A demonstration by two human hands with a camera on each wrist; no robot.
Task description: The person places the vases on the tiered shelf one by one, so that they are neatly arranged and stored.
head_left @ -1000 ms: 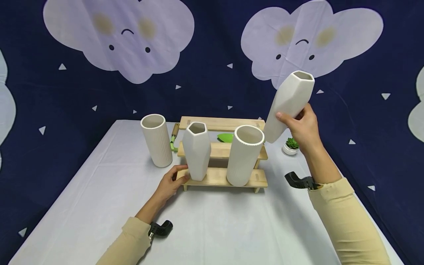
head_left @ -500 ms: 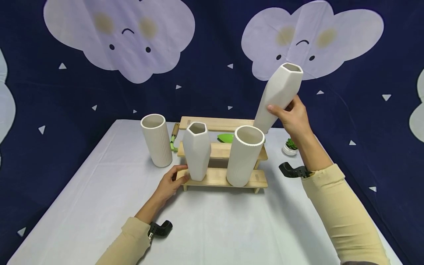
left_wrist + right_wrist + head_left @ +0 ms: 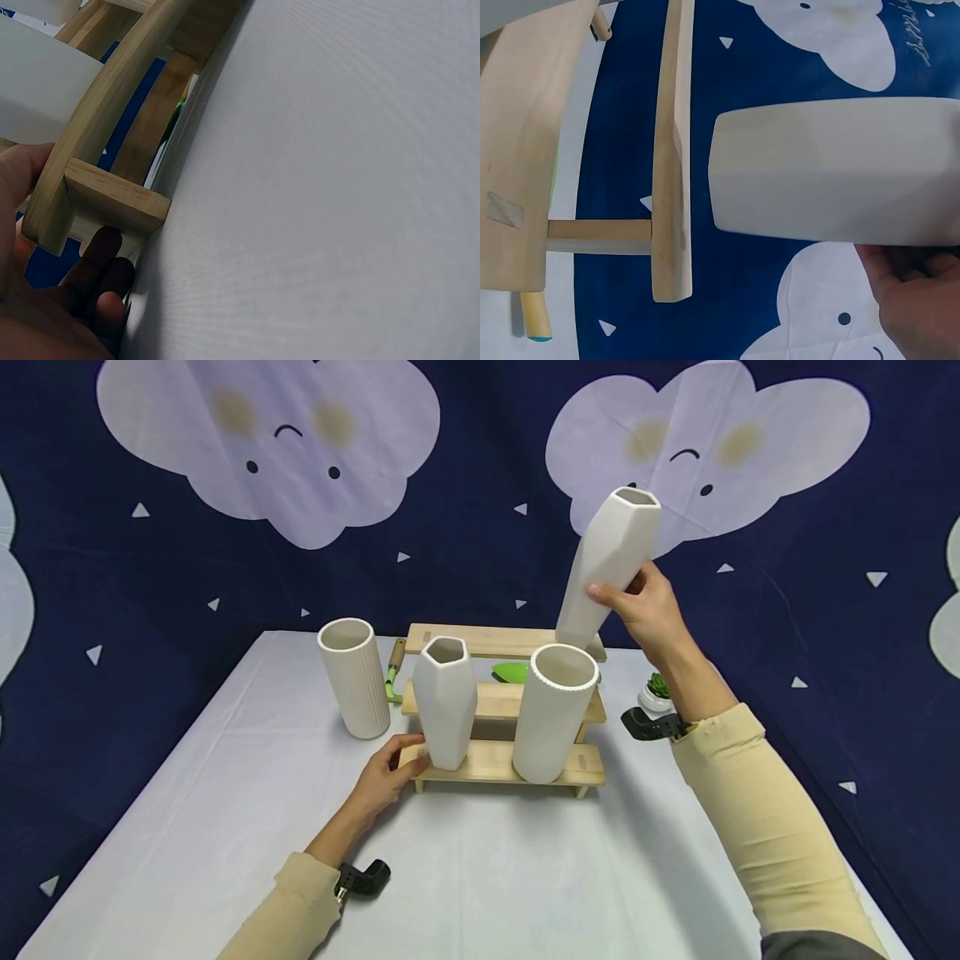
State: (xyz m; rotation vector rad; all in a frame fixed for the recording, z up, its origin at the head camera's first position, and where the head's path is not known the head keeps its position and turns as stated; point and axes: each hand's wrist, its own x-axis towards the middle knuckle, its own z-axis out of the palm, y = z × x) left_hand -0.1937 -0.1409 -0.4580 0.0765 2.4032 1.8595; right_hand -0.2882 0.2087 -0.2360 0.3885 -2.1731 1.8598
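My right hand (image 3: 651, 614) grips a white faceted vase (image 3: 611, 547) around its middle, thumb in front. The vase leans, its mouth up and to the right, its base over the right end of the top tier of a wooden three-tier stand (image 3: 491, 758). In the right wrist view a gap separates the vase's base (image 3: 739, 172) from the top board (image 3: 671, 150). My left hand (image 3: 386, 781) pinches the left end of the bottom tier, thumb above and fingers beneath. Another faceted vase (image 3: 446, 706) and a ribbed cylindrical vase (image 3: 551, 718) stand on that bottom tier.
A ribbed vase (image 3: 356, 681) stands on the white-covered table (image 3: 495, 877) left of the stand. Behind the stand lie a wooden-handled green tool (image 3: 396, 664) and a green leaf-shaped thing (image 3: 510, 672). A small potted succulent (image 3: 656, 693) sits to the right.
My right hand has carried the faceted vase leftward and up, from right of the stand to over its top tier. My left hand has kept its place.
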